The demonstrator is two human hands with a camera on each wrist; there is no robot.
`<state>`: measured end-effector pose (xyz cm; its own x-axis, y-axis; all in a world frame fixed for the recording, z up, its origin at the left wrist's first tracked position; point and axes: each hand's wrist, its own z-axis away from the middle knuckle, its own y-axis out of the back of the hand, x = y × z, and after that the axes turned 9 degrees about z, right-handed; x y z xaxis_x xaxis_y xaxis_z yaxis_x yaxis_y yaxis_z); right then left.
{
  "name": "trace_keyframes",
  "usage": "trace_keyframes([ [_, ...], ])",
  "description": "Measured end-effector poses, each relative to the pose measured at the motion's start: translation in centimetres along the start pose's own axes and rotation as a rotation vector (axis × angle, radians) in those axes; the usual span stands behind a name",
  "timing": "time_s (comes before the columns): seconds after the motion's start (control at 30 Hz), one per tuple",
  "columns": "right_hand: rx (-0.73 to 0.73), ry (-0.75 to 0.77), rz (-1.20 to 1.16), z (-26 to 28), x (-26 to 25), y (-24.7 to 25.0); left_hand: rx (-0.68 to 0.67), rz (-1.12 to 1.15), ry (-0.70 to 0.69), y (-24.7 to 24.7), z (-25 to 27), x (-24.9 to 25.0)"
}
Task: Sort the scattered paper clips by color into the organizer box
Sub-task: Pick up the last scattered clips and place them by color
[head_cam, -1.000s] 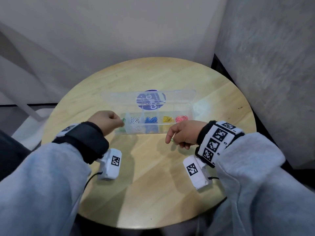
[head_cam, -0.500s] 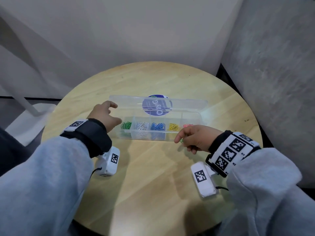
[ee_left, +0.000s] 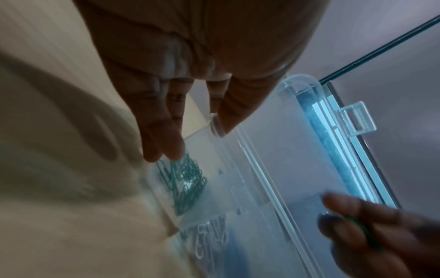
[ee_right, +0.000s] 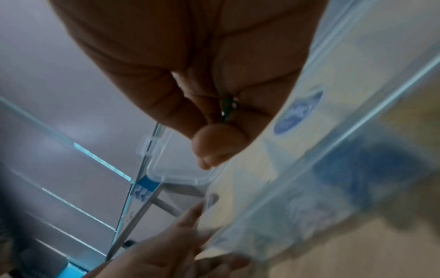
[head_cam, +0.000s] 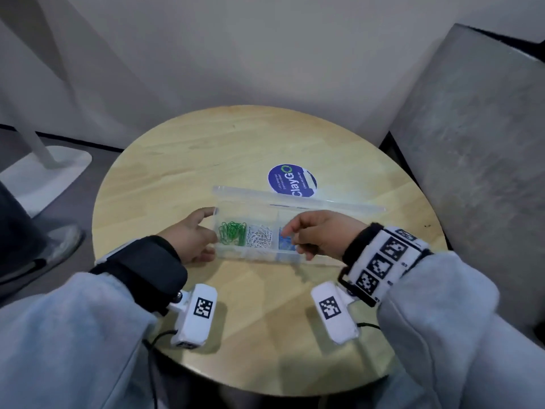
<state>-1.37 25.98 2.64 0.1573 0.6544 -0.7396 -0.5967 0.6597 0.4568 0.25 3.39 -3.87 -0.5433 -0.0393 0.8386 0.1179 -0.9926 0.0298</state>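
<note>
Your left hand (head_cam: 191,237) is gripping the box (head_cam: 250,255) end; your right hand (head_cam: 318,234) is pinching a green clip (ee_right: 227,108) above it.

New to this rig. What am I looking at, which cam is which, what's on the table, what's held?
No robot here: a person works bare-handed, with a tagged camera strapped under each wrist. The wide picture comes from a head camera looking down; the two blurry close-ups look along each hand.

On the round wooden table sit a clear organizer box with its lid open and a blue round sticker. Its compartments hold green clips, white clips and blue clips.

The left hand grips the box's left end. The right hand pinches one green paper clip over the box.
</note>
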Motion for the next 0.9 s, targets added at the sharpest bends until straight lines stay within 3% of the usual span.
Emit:
trace_keyframes([
  [0.1, -0.047, -0.002, -0.144, -1.9, -2.8, -3.4, -0.031, 0.033, -0.021, 0.5, 0.1, -0.4],
  [0.2, 0.025, -0.027, -0.259, -3.8, -4.6, -6.3, -0.067, 0.033, -0.021, 0.8, 0.7, -0.4],
  [0.37, 0.103, 0.031, 0.105, -4.7, -5.1, -7.8, -0.124, -0.021, -0.063, 1.8, 0.2, -0.7],
  [0.57, 0.129, 0.153, 0.417, 1.2, -4.8, -5.0, -0.118, 0.028, -0.023, 1.7, -0.2, -0.5],
  [0.6, 0.199, 0.203, 0.468, 2.6, -4.8, -4.0, -0.111, 0.047, -0.007, 1.6, -0.2, -0.4],
  [0.7, 0.610, 0.362, 0.661, 4.9, -4.3, 0.2, -0.104, 0.107, -0.016, 1.4, -0.2, -0.4],
  [0.77, 0.695, 0.205, 0.824, 5.1, -3.0, 3.2, -0.095, 0.119, -0.063, 1.3, 0.1, 0.0],
  [0.83, 0.544, -0.126, 0.857, 5.1, -0.9, 5.0, -0.012, 0.225, -0.096, 1.4, 0.7, 1.3],
  [0.9, 0.358, -0.284, 0.730, 5.0, 1.5, 4.9, 0.057, 0.375, -0.084, 1.7, 1.5, 2.7],
])
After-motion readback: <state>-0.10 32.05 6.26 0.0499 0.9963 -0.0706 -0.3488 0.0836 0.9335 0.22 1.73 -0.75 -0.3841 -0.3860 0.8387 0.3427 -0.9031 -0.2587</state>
